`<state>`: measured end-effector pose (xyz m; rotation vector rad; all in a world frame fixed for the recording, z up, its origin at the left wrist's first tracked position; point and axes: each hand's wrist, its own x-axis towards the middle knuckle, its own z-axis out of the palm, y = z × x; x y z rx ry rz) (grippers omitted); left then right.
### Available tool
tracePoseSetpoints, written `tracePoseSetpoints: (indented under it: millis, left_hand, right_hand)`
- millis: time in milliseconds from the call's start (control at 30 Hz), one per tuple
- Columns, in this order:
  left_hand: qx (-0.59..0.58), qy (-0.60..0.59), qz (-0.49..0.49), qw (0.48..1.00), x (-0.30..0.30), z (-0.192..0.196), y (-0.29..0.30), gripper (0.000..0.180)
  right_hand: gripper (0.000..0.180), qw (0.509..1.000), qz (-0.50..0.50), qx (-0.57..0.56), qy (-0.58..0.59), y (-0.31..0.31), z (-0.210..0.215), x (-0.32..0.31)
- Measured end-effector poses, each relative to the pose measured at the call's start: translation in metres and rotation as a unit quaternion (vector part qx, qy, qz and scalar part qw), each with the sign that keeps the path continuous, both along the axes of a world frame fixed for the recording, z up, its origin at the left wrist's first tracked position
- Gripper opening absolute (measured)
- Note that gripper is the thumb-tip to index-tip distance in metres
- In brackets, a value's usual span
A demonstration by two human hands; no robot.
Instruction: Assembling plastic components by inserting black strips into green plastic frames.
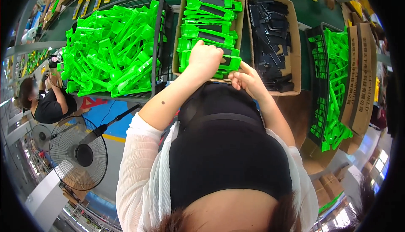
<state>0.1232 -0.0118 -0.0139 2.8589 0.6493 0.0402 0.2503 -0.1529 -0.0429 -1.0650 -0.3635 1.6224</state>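
A bright green plastic frame with a dark insert (231,64) lies at the near end of a cardboard box (241,4) filled with similar green frames (209,33). My left hand (206,59) is closed over the left part of this frame, knuckles up, its fingertips mostly hidden. At the frame's right end my right hand (249,80) has its thumb and index finger against the edge, the other fingers curled. To the right of that box stands a second cardboard box (297,59) holding dark flat plastic pieces (270,33).
A black crate (159,25) heaped with loose green parts (112,50) stands left; another crate (317,59) with green parts is at the right, beside a carton (360,75). Yellow-and-dark items line the bench's far side. A standing fan (80,154) and a seated person (52,101) are left.
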Motion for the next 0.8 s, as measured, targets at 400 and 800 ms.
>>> tracePoseSetpoints:
  millis: [400, 800]
  left_hand:
    - [0.039, 0.047, 0.017, 0.998, 0.004, -0.067, 0.067, 0.052]
    - [-0.019, 0.079, 0.143, 0.986, 0.019, -0.069, 0.048, 0.062]
  right_hand:
    - [0.028, 0.857, -0.001, -0.128, -0.499, -0.013, -0.035, 0.066]
    - [0.033, 0.645, 0.043, -0.152, -0.748, 0.022, -0.106, 0.14]
